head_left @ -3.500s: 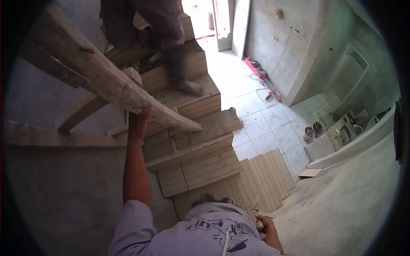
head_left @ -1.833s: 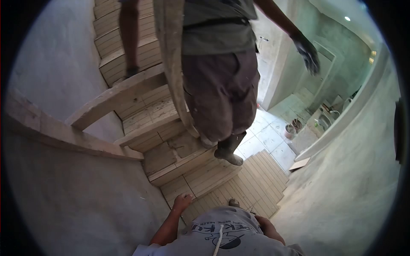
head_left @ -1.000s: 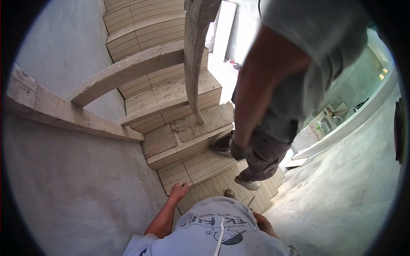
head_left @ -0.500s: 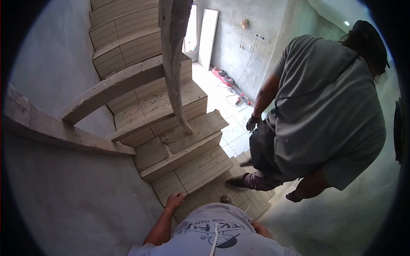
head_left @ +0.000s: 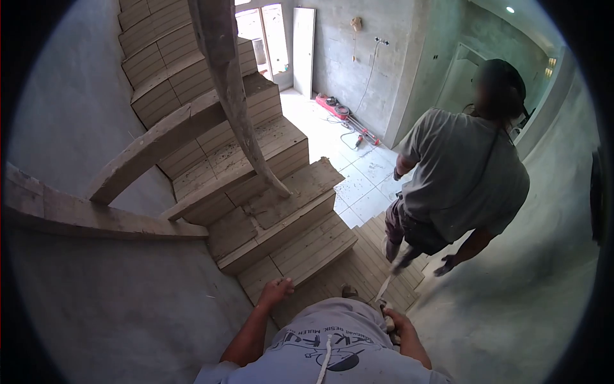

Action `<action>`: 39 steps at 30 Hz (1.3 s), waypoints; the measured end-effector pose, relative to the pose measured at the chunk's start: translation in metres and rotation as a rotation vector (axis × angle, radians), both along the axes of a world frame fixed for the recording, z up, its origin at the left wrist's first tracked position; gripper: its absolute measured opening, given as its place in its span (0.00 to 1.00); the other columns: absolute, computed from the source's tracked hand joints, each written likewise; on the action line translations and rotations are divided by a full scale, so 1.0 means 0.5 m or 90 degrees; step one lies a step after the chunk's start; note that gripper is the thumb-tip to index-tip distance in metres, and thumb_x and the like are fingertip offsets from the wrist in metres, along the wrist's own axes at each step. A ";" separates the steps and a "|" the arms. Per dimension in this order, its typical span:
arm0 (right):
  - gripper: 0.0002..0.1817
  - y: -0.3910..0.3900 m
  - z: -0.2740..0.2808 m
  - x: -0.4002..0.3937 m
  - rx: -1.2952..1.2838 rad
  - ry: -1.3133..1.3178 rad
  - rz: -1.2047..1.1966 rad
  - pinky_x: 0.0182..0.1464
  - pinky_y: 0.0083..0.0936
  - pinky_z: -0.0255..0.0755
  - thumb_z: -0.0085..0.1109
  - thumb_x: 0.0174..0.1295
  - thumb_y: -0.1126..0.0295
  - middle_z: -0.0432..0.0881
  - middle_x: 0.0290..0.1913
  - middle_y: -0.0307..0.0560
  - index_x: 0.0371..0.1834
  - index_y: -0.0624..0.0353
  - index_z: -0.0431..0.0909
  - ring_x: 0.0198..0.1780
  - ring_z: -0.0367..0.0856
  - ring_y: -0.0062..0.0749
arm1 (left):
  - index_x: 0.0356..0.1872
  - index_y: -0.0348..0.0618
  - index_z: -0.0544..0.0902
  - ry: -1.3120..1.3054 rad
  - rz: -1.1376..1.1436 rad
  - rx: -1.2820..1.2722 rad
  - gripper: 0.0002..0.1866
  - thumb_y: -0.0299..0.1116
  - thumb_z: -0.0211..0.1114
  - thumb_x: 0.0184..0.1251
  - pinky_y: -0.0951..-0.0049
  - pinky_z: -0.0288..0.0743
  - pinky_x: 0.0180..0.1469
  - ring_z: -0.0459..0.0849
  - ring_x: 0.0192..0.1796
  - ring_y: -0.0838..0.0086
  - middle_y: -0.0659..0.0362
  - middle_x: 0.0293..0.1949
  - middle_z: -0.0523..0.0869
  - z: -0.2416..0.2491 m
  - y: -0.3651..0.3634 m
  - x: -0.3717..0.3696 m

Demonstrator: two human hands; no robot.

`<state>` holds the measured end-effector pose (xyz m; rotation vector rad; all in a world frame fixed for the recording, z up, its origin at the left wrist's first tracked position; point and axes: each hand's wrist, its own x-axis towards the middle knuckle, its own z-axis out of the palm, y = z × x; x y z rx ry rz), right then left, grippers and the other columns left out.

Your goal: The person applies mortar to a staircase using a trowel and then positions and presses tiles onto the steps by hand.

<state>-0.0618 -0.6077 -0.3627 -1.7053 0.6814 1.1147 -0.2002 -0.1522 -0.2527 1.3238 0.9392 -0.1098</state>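
Observation:
My left hand (head_left: pixel 276 292) hangs in front of me over the stairs, near the tiled step (head_left: pixel 297 253). Its fingers are curled in, and I see nothing in them. Low beside my right hip is my right hand (head_left: pixel 398 320), its fingers closed around a beige object (head_left: pixel 389 322) that I cannot make out, partly hidden by my shirt. A thin pale strip (head_left: pixel 383 288) rises just beyond it. A co-worker (head_left: pixel 464 173) in a grey shirt and dark cap walks down the stairs ahead, to my right.
Wooden braces (head_left: pixel 160 134) and a slanting post (head_left: pixel 240 102) cross the upper stairs (head_left: pixel 150 54). Debris lies on the step (head_left: pixel 281 192) at the post's foot. Below, a red tool (head_left: pixel 342 112) and a cable rest on the tiled floor (head_left: pixel 358 185). A white panel (head_left: pixel 304 51) leans by the window.
The co-worker has moved farther down and away from me. My right hand has come into view with the beige object. My left hand has shifted slightly right, and the view has turned.

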 end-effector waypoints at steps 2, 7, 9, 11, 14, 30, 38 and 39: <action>0.32 0.026 0.048 0.025 0.070 -0.007 0.022 0.42 0.36 0.77 0.68 0.54 0.46 0.85 0.39 0.50 0.53 0.61 0.79 0.37 0.84 0.39 | 0.48 0.34 0.83 -0.048 -0.030 -0.041 0.24 0.50 0.61 0.72 0.73 0.78 0.46 0.87 0.42 0.72 0.55 0.43 0.88 0.010 -0.012 0.020; 0.33 0.160 0.325 0.077 0.017 -0.192 0.261 0.43 0.36 0.73 0.70 0.50 0.44 0.85 0.40 0.51 0.45 0.66 0.83 0.39 0.81 0.36 | 0.47 0.35 0.84 -0.080 -0.116 -0.062 0.26 0.53 0.60 0.72 0.73 0.77 0.49 0.85 0.42 0.73 0.56 0.42 0.87 0.021 -0.070 0.099; 0.32 0.171 0.286 0.119 -0.063 -0.262 0.412 0.44 0.36 0.74 0.71 0.48 0.45 0.85 0.38 0.57 0.39 0.69 0.83 0.41 0.83 0.37 | 0.46 0.35 0.84 -0.100 -0.143 -0.071 0.27 0.54 0.60 0.72 0.73 0.77 0.49 0.84 0.42 0.74 0.56 0.41 0.87 0.037 -0.102 0.140; 0.31 0.215 0.321 0.147 -0.058 -0.363 0.454 0.45 0.38 0.74 0.71 0.47 0.44 0.86 0.38 0.58 0.39 0.66 0.84 0.41 0.84 0.43 | 0.43 0.34 0.86 -0.110 -0.261 -0.037 0.32 0.60 0.57 0.71 0.73 0.76 0.48 0.82 0.42 0.74 0.56 0.38 0.86 0.059 -0.134 0.188; 0.35 0.286 0.383 0.213 -0.046 -0.413 0.555 0.49 0.42 0.75 0.69 0.46 0.39 0.84 0.40 0.65 0.40 0.64 0.84 0.46 0.83 0.54 | 0.40 0.34 0.87 -0.063 -0.335 -0.023 0.38 0.68 0.54 0.67 0.71 0.75 0.46 0.82 0.40 0.72 0.55 0.35 0.86 0.044 -0.187 0.266; 0.25 0.367 0.393 0.665 0.194 -0.376 0.693 0.48 0.40 0.75 0.75 0.49 0.48 0.80 0.39 0.56 0.39 0.57 0.82 0.45 0.81 0.50 | 0.49 0.43 0.83 -0.115 0.170 -0.354 0.21 0.49 0.66 0.64 0.78 0.74 0.38 0.82 0.37 0.78 0.61 0.38 0.85 0.098 -0.314 0.647; 0.24 0.432 0.391 0.712 0.163 -0.484 0.698 0.41 0.34 0.75 0.63 0.50 0.76 0.79 0.33 0.52 0.52 0.52 0.71 0.34 0.81 0.40 | 0.43 0.38 0.82 -0.121 0.187 -0.289 0.14 0.33 0.70 0.58 0.71 0.80 0.38 0.85 0.34 0.73 0.57 0.34 0.86 -0.003 -0.192 0.523; 0.34 0.448 0.403 0.715 0.141 -0.448 0.732 0.37 0.38 0.77 0.62 0.51 0.73 0.81 0.28 0.56 0.65 0.51 0.63 0.29 0.83 0.46 | 0.43 0.38 0.82 -0.132 0.184 -0.279 0.14 0.33 0.70 0.58 0.71 0.80 0.38 0.85 0.34 0.73 0.57 0.34 0.86 -0.015 -0.166 0.501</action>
